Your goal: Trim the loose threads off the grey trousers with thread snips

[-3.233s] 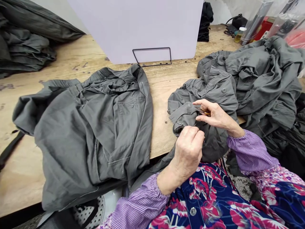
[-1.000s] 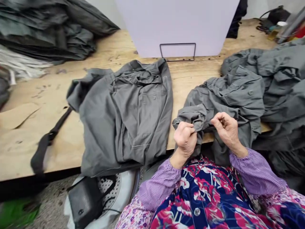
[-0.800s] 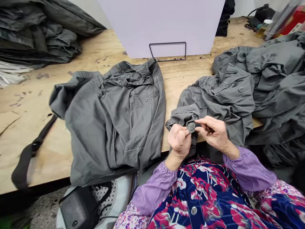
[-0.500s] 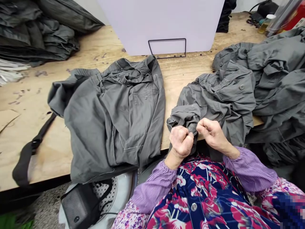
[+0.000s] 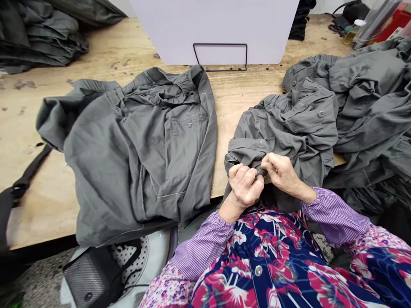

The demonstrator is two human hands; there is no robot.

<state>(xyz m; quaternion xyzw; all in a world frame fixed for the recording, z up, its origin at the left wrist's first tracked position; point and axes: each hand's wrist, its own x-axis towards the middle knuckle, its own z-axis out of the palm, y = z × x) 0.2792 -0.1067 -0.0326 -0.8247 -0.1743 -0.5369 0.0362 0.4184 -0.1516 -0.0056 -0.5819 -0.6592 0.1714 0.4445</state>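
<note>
My left hand [image 5: 245, 186] pinches the rolled sleeve cuff [image 5: 260, 172] of a grey cotton work jacket [image 5: 282, 124], which lies crumpled on the wooden table [image 5: 244, 94]. My right hand [image 5: 282, 171] meets it at the same spot, its fingers curled around a dark fold of the cuff. Both hands cover most of that fold. A small amber object seen earlier in my right hand is hidden, so I cannot tell whether it is still there. My purple striped sleeves and floral top show below.
A flat grey garment [image 5: 138, 145] lies left of my hands, and a heap of grey garments [image 5: 366, 94] lies right. A white board [image 5: 212, 30] with a black wire stand [image 5: 220, 55] stands behind. A folded grey stack [image 5: 35, 38] is far left; a mesh bag [image 5: 91, 278] sits below the table edge.
My hands have come together at the cuff, and the amber object no longer shows in my right hand. The view has tilted slightly, shifting the table upward in the frame.
</note>
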